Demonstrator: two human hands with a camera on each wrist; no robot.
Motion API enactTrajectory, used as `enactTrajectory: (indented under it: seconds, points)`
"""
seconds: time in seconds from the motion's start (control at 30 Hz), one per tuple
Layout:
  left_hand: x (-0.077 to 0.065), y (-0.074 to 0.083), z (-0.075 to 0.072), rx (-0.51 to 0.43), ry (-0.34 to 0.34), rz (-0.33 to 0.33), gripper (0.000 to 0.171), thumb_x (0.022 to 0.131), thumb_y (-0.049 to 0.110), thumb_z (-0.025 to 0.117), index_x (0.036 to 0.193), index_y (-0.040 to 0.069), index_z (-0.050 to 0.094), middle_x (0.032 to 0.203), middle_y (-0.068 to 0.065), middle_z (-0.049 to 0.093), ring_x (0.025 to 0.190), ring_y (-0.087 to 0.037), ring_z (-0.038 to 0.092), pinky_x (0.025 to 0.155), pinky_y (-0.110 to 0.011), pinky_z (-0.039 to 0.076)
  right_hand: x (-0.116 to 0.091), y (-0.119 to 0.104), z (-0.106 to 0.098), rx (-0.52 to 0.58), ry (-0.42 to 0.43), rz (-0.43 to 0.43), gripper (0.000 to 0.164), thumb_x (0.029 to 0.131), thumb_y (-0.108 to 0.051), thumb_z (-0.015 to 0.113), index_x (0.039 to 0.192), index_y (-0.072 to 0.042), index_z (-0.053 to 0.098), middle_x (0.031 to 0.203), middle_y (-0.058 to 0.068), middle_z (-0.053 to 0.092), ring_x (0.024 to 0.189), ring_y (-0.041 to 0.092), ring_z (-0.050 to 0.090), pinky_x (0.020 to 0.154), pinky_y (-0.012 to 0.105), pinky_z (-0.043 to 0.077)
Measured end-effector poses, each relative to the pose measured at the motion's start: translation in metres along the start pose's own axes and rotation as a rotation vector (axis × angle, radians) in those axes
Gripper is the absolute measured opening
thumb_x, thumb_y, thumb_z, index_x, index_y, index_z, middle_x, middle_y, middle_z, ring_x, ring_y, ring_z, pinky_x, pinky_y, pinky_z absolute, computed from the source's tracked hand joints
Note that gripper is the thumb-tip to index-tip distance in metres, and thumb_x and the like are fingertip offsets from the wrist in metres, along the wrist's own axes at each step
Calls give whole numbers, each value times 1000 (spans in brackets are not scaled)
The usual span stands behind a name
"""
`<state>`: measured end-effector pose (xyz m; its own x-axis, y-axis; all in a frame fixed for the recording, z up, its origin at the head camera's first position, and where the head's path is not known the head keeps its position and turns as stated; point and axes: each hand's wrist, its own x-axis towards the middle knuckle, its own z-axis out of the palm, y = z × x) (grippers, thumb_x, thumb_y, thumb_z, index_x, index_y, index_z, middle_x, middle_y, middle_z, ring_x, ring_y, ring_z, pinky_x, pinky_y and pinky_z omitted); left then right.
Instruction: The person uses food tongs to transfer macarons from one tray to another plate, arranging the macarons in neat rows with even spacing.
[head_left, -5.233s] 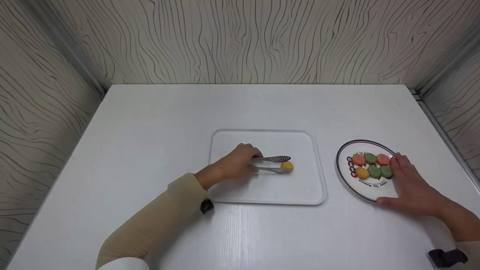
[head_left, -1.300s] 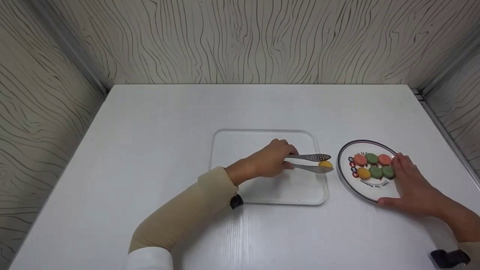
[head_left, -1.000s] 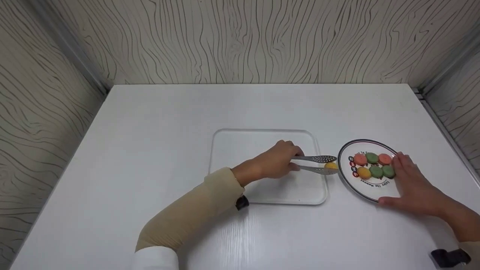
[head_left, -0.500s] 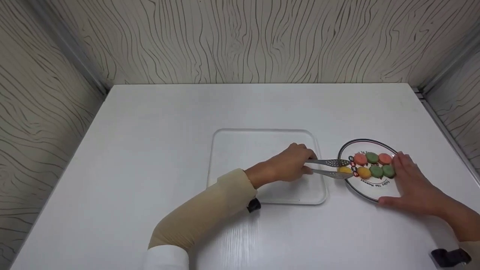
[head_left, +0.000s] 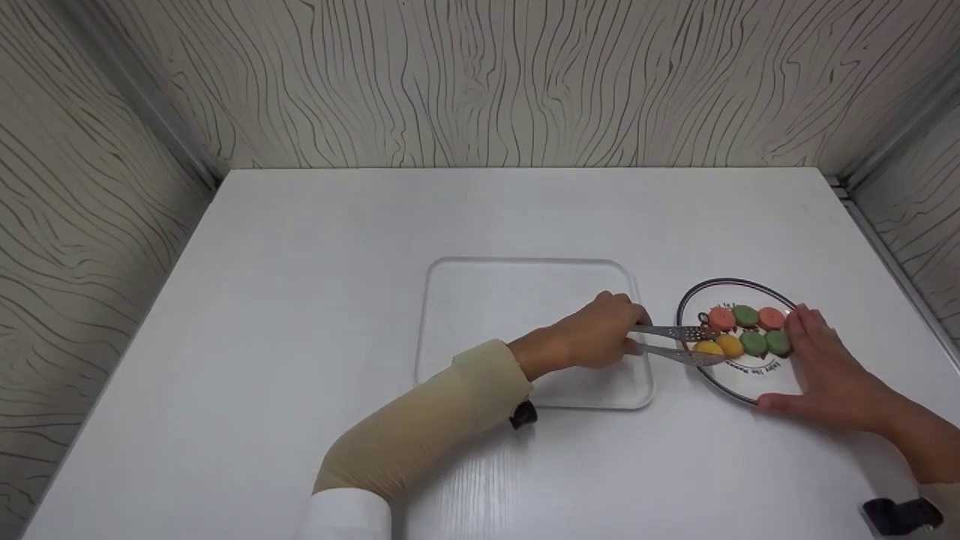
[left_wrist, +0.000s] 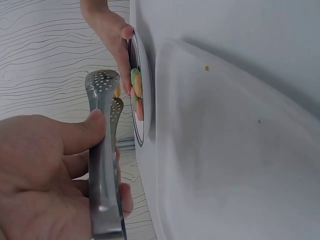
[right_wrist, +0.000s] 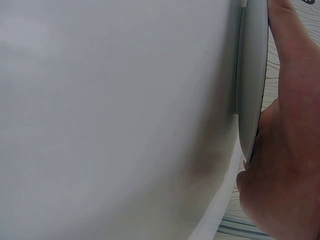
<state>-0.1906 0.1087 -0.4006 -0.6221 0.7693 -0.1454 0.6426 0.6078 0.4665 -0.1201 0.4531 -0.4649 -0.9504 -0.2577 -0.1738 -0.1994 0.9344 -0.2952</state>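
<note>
My left hand grips metal tongs with perforated tips; in the left wrist view, thumb and fingers press the tongs from either side. Between the tips is a yellow macaron, over the left part of a round white plate with a dark rim. It sits beside another yellow macaron; whether it touches the plate is unclear. Pink macarons and green macarons lie in two rows. My right hand rests on the plate's right edge, fingers straight, thumb at the near rim.
A white rectangular tray with rounded corners lies left of the plate, partly under my left arm. In the left wrist view a small yellow crumb shows on it. Patterned panels stand behind and beside the white table.
My left hand has carried the yellow macaron in the tongs from the tray rightward, over the plate's left rim, to beside the other yellow one. The right hand has stayed on the plate.
</note>
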Motion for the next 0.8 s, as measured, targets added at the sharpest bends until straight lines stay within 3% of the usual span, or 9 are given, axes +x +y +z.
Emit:
enactTrajectory:
  seconds: [0.23, 0.47, 0.8]
  points:
    - [8, 6, 3, 14, -1, -9, 31, 100, 24, 68, 129, 12, 68, 113, 6, 68, 102, -7, 53, 86, -17, 36, -1, 1, 0, 3, 16, -17, 133, 81, -52, 81, 152, 18, -6, 160, 40, -6, 150, 46, -19, 112, 30, -21]
    - [16, 17, 9, 19, -12, -25, 32, 99, 26, 68, 130, 15, 68, 112, 6, 66, 98, -6, 50, 82, -17, 38, -1, 2, 1, -2, 18, -24, 134, 80, -52, 82, 152, 18, -6, 160, 40, -6, 150, 46, -19, 113, 32, -21]
    - [28, 24, 20, -17, -33, -91, 31, 97, 27, 71, 127, 19, 69, 105, 8, 63, 95, -6, 47, 79, -18, 39, -1, 5, 4, -13, 45, -46, 134, 80, -51, 82, 153, 17, -6, 161, 38, -8, 150, 42, -21, 109, 24, -22]
